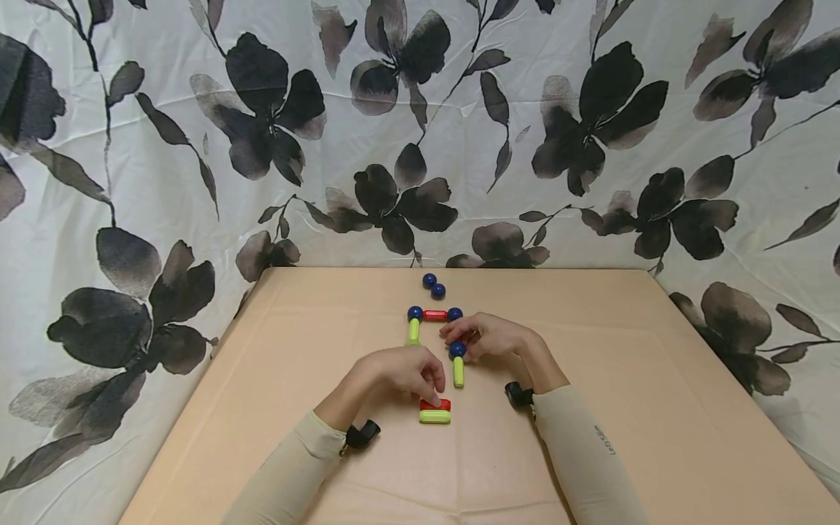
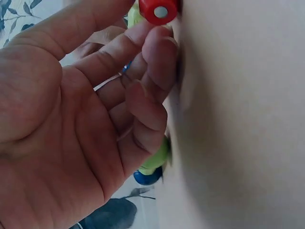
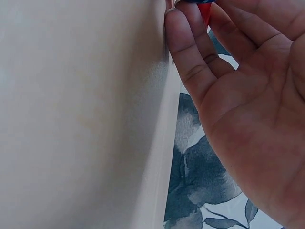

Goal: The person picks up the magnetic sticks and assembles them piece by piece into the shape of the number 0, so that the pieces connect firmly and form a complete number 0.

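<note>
My left hand (image 1: pixel 407 370) reaches down to a red magnetic rod (image 1: pixel 429 404) that lies beside a light green rod (image 1: pixel 435 417). In the left wrist view, thumb and forefinger pinch the red rod (image 2: pixel 159 12), its round metal tip showing. My right hand (image 1: pixel 495 337) holds a blue ball (image 1: pixel 457 350) between its fingers, and a green rod (image 1: pixel 459 373) extends from the ball toward me. Farther off, a red rod (image 1: pixel 434 316) joins two blue balls, the left one (image 1: pixel 415 313) meeting another green rod (image 1: pixel 413 332). My left hand partly hides that rod's near end.
Two loose blue balls (image 1: pixel 437 291) lie near the far edge of the tan table (image 1: pixel 315 306). A white cloth with dark flowers (image 1: pixel 492 146) hangs behind it and along both sides. Each wrist wears a small black camera (image 1: pixel 362 434).
</note>
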`<state>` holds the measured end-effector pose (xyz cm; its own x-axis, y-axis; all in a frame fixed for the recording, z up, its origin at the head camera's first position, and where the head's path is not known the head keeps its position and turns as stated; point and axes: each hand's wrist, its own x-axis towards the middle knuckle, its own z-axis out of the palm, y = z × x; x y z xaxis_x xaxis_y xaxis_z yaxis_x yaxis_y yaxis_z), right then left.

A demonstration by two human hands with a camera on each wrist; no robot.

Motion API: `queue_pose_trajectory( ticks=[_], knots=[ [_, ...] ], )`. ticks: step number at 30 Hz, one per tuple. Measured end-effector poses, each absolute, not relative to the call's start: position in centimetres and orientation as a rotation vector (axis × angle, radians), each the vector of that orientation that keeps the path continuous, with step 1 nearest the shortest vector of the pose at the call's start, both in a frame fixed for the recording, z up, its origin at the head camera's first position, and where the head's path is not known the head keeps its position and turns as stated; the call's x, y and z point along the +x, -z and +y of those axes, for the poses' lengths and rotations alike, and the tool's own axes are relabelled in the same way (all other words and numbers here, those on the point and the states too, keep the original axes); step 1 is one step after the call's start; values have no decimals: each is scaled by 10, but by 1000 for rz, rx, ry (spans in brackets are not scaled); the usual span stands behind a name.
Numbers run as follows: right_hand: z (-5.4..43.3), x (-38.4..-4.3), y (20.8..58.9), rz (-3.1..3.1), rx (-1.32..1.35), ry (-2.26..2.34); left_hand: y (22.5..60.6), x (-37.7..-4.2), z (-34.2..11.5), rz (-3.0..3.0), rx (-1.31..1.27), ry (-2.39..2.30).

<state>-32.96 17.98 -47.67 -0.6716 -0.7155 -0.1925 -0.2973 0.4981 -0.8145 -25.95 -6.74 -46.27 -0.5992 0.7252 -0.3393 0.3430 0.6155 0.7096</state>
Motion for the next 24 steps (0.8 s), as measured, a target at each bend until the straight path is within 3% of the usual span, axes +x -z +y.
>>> queue_pose_trajectory(
  ticks=[15,24],
  knots=[
    [181,-330,478,2232,-854,1057,453,-240,-57,2441,829,-552],
    [182,-330,478,2230,-877,1047,451,-272,-108,2286,687,-871]
  ],
)
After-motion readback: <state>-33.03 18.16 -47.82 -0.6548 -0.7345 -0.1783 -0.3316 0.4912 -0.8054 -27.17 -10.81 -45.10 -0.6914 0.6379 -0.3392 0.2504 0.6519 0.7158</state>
